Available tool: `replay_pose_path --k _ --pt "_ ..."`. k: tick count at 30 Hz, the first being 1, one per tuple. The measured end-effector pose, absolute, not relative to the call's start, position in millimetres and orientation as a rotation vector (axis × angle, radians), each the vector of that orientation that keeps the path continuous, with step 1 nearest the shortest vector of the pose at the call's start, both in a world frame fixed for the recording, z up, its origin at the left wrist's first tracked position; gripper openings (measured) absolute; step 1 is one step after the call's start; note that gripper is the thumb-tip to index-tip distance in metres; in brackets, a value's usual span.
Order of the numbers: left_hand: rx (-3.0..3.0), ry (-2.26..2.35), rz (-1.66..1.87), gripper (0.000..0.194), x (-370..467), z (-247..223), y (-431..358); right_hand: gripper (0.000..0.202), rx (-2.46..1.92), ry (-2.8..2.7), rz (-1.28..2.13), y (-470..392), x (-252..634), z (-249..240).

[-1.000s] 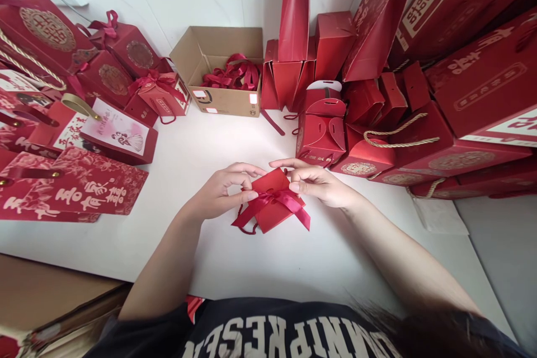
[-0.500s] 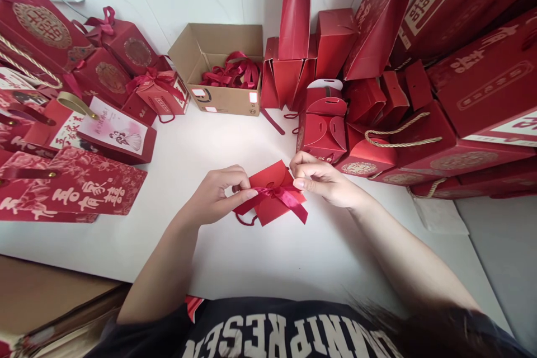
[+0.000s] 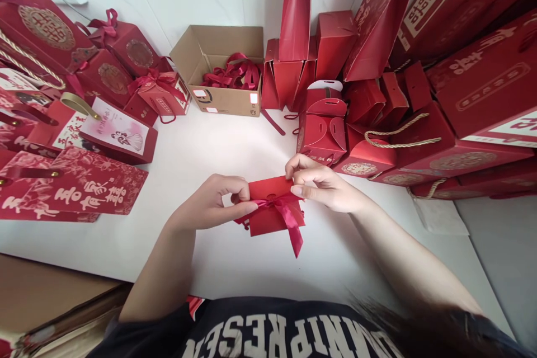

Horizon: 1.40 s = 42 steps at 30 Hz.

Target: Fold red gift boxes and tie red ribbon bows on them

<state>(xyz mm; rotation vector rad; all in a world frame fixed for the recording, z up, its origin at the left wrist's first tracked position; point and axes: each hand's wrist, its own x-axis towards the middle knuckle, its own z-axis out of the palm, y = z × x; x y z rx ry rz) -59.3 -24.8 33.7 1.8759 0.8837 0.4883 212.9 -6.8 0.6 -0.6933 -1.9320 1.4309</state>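
A small red gift box is held just in front of me, over the white table, with a crimson satin ribbon tied across its top. One ribbon tail hangs down toward me. My left hand pinches the ribbon at the box's left side between thumb and forefinger. On the opposite side, my right hand has thumb and fingers closed on the ribbon near the box's upper right corner. Part of a dark red cord shows under the left side. The fingers partly hide the ribbon's ends.
A cardboard box of loose ribbon stands at the back of the white table. Red gift bags and boxes crowd the left. More red boxes and tall bags fill the right. A loose ribbon strip lies near the cardboard box.
The gift box has turned so its edges lie squarer to me and has shifted slightly nearer. The ribbon tail now hangs lower. Both hands keep their pinch.
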Motion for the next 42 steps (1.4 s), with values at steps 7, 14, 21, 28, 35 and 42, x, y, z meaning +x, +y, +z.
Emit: replay_pose_path --k 7,14,21,28,35,42 --pt "2.015 0.946 0.659 0.021 -54.8 28.0 -22.6 0.033 -0.765 -1.954 1.419 -10.0 208.3 2.4" --pt "1.880 1.092 0.592 0.037 -47.8 9.2 -17.8 0.036 -0.791 -1.898 1.471 -7.3 204.8 -2.5" --pt "1.809 1.086 0.541 0.053 -31.8 3.9 -22.8 0.032 -0.839 -1.919 1.437 -8.7 199.3 -8.0" --pt "1.833 1.073 0.487 0.056 -32.5 7.8 -24.0 0.038 -0.865 -1.781 1.445 -8.0 188.6 -23.0" --pt "1.714 1.267 0.737 0.048 -37.7 -3.4 -18.2 0.012 -0.886 -1.941 0.634 -26.5 189.2 -7.3" --pt "1.674 1.189 0.763 0.043 -46.0 -0.6 -15.4 0.014 -0.282 -2.430 0.084 -50.4 170.6 -16.6"
